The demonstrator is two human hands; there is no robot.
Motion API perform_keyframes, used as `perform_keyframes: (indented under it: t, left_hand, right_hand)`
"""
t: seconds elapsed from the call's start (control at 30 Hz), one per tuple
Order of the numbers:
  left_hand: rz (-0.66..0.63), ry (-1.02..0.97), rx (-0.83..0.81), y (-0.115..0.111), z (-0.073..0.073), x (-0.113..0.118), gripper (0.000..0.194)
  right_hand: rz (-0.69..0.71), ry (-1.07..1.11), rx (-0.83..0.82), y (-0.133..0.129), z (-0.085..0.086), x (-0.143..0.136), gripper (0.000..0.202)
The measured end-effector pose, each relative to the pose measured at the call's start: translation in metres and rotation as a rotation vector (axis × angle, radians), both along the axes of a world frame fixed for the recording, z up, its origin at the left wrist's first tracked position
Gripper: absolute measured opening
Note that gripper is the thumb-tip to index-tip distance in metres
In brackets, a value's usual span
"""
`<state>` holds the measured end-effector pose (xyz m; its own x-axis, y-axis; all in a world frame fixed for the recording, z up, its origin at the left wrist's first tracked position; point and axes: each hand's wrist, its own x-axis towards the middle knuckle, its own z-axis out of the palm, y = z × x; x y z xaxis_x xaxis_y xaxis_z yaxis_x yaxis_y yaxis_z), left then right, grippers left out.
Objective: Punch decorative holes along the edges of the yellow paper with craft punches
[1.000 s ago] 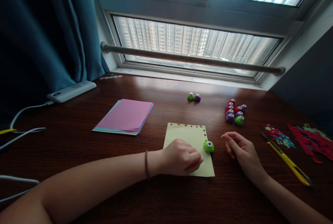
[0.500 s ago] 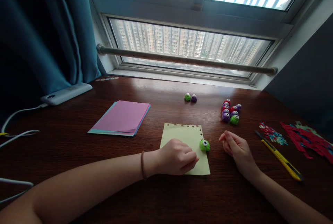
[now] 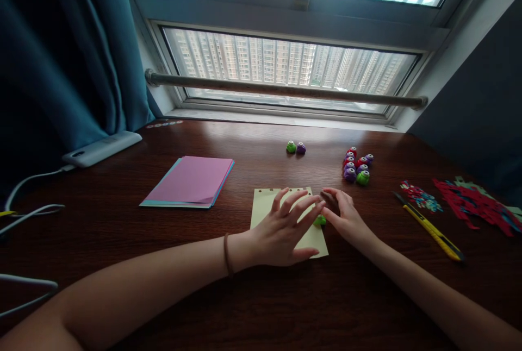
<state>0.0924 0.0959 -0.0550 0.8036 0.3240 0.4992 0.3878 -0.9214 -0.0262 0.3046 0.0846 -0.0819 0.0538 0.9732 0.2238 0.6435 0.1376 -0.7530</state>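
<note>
A pale yellow sheet of paper (image 3: 261, 207) lies on the table, with small star-shaped holes along its top edge. Over it my left hand (image 3: 283, 226) is spread, fingers apart, and hides much of the sheet. A green craft punch (image 3: 320, 220) sits at the sheet's right edge, partly covered by my fingers. My right hand (image 3: 346, 218) is beside the punch on its right, thumb and fingers apart, its fingertips close to those of my left hand. Whether either hand touches the punch I cannot tell.
Pink and blue paper (image 3: 190, 180) is stacked at left. Several red, purple and green punches (image 3: 354, 166) stand at right, and a green and a purple punch (image 3: 300, 148) farther back. A yellow utility knife (image 3: 432, 230), paper confetti (image 3: 422, 197) and red paper scraps (image 3: 475, 204) lie far right.
My left hand has opened from a loose fist and spread its fingers. My right hand has moved left to the green punch, its fingers parting. The view has shifted slightly.
</note>
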Motion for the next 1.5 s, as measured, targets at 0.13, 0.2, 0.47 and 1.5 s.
perform_keyframes:
  t: [0.13,0.2,0.47,1.5]
  left_hand:
    - [0.039,0.072,-0.057,0.003,-0.005,0.002,0.090]
    - [0.041,0.075,-0.077,0.004,-0.004,0.002,0.093]
    - [0.260,0.238,-0.301,0.013,0.008,-0.006,0.086]
    - [-0.085,0.164,-0.213,0.014,0.021,0.005,0.077]
  right_hand:
    - [-0.003,-0.080,-0.016,0.000,-0.003,-0.003,0.055]
    - [0.005,-0.095,-0.029,0.000,-0.003,-0.002,0.057]
    - [0.034,-0.137,-0.026,-0.001,-0.002,0.000,0.056]
    - [0.034,-0.192,0.049,-0.001,-0.011,0.003,0.049]
